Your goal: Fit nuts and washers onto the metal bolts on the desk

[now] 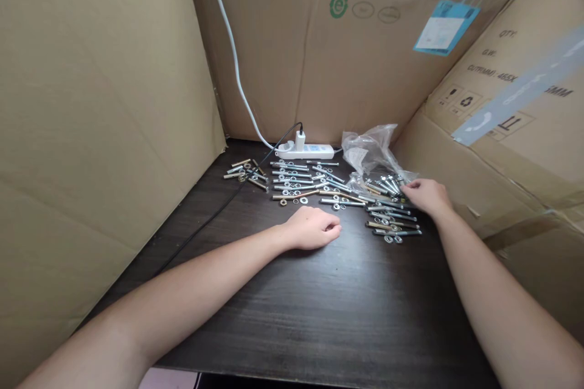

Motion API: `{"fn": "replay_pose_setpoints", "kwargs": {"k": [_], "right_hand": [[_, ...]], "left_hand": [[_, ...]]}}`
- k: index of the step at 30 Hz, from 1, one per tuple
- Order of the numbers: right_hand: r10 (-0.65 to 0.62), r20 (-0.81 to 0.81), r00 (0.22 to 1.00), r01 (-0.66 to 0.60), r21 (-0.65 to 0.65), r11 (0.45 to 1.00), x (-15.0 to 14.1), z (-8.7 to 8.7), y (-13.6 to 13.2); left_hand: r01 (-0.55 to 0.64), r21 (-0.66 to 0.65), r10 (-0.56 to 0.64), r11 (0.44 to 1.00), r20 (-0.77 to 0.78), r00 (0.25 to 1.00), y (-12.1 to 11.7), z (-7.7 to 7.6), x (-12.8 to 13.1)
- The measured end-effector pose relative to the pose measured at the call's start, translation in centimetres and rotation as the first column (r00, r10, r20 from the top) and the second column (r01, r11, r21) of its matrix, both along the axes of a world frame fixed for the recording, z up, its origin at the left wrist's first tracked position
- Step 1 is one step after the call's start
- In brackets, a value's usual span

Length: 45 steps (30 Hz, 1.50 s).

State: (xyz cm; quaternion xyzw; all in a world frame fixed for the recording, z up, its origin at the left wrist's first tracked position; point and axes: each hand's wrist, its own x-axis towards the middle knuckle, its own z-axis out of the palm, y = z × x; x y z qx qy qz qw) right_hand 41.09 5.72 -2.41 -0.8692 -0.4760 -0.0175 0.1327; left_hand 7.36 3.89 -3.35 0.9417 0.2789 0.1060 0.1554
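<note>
My left hand [312,228] rests on the dark tabletop [314,304], its fingers curled into a loose fist with no object showing in it. In front of it lie rows of metal expansion bolts [292,182], with washers and nuts among them. At the right, my right hand [426,194] has its fingertips pinched together at a heap of bolts [387,185] by the mouth of a clear plastic bag [371,149]. What sits between those fingertips is too small to make out. More bolts [392,214] lie in a row just left of my right wrist.
A white power strip [314,151] with a plugged-in charger [300,140] stands at the back. Its white cord [235,55] runs upward, while a black cable [201,225] crosses the left side. Cardboard walls [274,42] enclose the table on three sides. Another small bolt cluster [246,173] lies at left.
</note>
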Motion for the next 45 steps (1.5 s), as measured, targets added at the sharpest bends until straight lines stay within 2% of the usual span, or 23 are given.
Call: {"fn": "replay_pose_setpoints", "kwargs": {"k": [6, 11, 13, 16, 18, 22, 27, 38, 45], "right_hand": [[0.042, 0.009, 0.999, -0.043, 0.087, 0.995, 0.5, -0.7, 0.1], [0.055, 0.037, 0.998, -0.061, 0.183, 0.981, -1.8, 0.8, -1.1], [0.159, 0.028, 0.987, -0.161, 0.259, 0.952, -4.0, 1.5, -1.8], [0.394, 0.016, 0.919, -0.382, 0.286, 0.879, -7.7, 2.0, -2.9], [0.514, 0.046, 0.857, -0.509, 0.237, 0.827, -9.7, 1.7, -3.5], [0.627, 0.148, 0.765, -0.644, 0.158, 0.748, -11.5, 0.3, -4.2], [0.666, 0.198, 0.719, -0.69, 0.098, 0.717, -11.5, -0.8, -4.1], [0.709, 0.219, 0.67, -0.736, 0.074, 0.673, -12.5, -1.4, -3.3], [0.762, 0.209, 0.613, -0.79, 0.195, 0.582, -12.8, -0.6, -3.7]], "left_hand": [[-0.015, -0.024, 0.015, 1.0, -0.005, 1.0, -0.1, 0.2, 0.0], [-0.013, -0.024, 0.013, 1.0, 0.005, 1.0, -0.2, 0.1, 0.0], [-0.025, -0.014, 0.025, 1.0, 0.024, 0.999, -0.1, 0.1, -0.1], [-0.098, 0.066, 0.093, 0.993, 0.085, 0.992, 0.3, 0.3, -0.3], [-0.156, 0.172, 0.137, 0.973, 0.121, 0.983, 0.8, 0.4, -0.4], [-0.221, 0.351, 0.188, 0.91, 0.125, 0.974, 1.6, 0.3, -0.7], [-0.238, 0.392, 0.222, 0.889, 0.085, 0.971, 2.1, -0.5, -0.7], [-0.25, 0.374, 0.241, 0.893, 0.073, 0.968, 2.5, -1.2, -0.5], [-0.283, 0.322, 0.262, 0.904, 0.107, 0.959, 2.2, -0.7, -0.4]]}}
